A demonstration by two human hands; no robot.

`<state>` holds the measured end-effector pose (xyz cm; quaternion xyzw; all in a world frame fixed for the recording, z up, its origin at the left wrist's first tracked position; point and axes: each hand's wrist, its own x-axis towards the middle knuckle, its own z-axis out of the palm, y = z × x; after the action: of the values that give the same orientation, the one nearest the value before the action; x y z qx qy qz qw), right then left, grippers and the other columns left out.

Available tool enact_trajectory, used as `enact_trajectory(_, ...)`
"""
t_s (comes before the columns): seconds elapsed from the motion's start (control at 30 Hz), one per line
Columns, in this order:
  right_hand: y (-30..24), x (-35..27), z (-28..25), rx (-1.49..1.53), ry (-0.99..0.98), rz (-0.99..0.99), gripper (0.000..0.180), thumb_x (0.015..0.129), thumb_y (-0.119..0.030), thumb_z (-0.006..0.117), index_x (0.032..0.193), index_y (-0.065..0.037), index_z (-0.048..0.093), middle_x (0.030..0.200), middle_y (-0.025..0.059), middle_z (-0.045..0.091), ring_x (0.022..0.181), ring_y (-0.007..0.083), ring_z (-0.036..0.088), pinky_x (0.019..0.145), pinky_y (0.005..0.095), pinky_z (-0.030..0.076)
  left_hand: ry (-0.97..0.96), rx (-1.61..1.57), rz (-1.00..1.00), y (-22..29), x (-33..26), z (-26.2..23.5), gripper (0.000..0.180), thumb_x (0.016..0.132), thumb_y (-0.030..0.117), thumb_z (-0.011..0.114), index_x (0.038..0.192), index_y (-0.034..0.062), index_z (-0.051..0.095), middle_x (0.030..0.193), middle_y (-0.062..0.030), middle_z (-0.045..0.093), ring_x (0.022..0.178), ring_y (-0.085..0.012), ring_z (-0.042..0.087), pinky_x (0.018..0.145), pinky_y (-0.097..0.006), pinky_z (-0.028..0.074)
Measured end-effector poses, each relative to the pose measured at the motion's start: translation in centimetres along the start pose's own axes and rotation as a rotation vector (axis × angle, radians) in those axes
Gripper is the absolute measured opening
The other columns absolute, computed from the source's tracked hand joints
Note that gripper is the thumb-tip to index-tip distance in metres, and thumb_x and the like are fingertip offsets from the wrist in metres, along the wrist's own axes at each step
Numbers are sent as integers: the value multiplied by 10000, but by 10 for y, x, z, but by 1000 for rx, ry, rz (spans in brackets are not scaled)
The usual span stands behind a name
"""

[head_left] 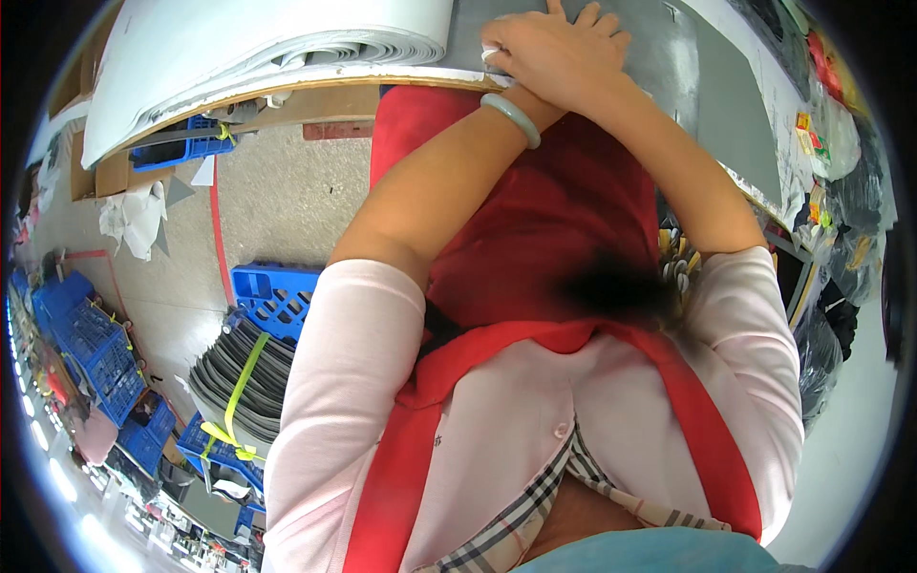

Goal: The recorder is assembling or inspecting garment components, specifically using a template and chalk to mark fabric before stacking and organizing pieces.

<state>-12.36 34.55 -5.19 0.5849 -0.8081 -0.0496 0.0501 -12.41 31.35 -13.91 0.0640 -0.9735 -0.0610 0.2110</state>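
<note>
My forearms cross at the wrists over the near edge of a worktable, the right lying on top. Beneath it, my left hand (602,27) is mostly covered; its fingertips show spread on a dark grey sheet (669,48). A pale bangle (513,120) circles the left wrist. My right hand (549,53) points left with curled fingers, and a small white bit shows at its fingertips, too small to name. Left of the hands, a thick stack or roll of white sheet material (287,38) lies on the table with its layered edge facing me.
A red apron (535,220) hangs between me and the table edge. On the floor at left stand a blue crate (277,291), a strapped bundle of dark sheets (244,372) and more blue crates (105,358). Plastic bags (841,143) crowd the right side. Cardboard and paper scraps (138,220) lie under the table.
</note>
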Motion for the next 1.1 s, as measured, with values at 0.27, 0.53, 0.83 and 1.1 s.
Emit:
enact_trajectory(0.27, 145, -10, 47, 1099, 157, 277, 255, 907, -294, 749, 985, -51, 739, 878, 47, 718, 780, 149, 621, 726, 303, 487, 6, -107, -132, -2, 5, 13, 397, 981, 295, 547, 1349, 156, 602, 1440, -73, 538, 1417, -304, 429, 1123, -756, 198)
enact_trajectory(0.53, 231, -64, 83, 751, 289, 664, 317, 836, -363, 787, 918, -58, 764, 837, 116, 734, 775, 260, 677, 731, 371, 513, 79, -121, -131, -1, 7, 1, 327, 990, 239, 581, 1300, 159, 651, 1388, -48, 586, 1389, -270, 462, 1146, -703, 222)
enact_trajectory(0.83, 234, -63, 97, 780, 356, 645, 299, 781, -311, 838, 888, -53, 734, 788, 106, 693, 709, 256, 648, 686, 377, 509, 35, -147, -135, 2, 4, -6, 332, 984, 221, 590, 1299, 131, 648, 1401, -78, 571, 1402, -302, 444, 1168, -692, 201)
enact_trajectory(1.1, 265, -60, 71, 1603, 100, 781, 199, 838, -224, 832, 893, -84, 702, 850, -42, 635, 780, 68, 560, 670, 251, 444, 19, -129, -147, -2, 4, -13, 344, 987, 208, 596, 1316, 116, 645, 1393, -89, 573, 1402, -309, 447, 1177, -656, 232)
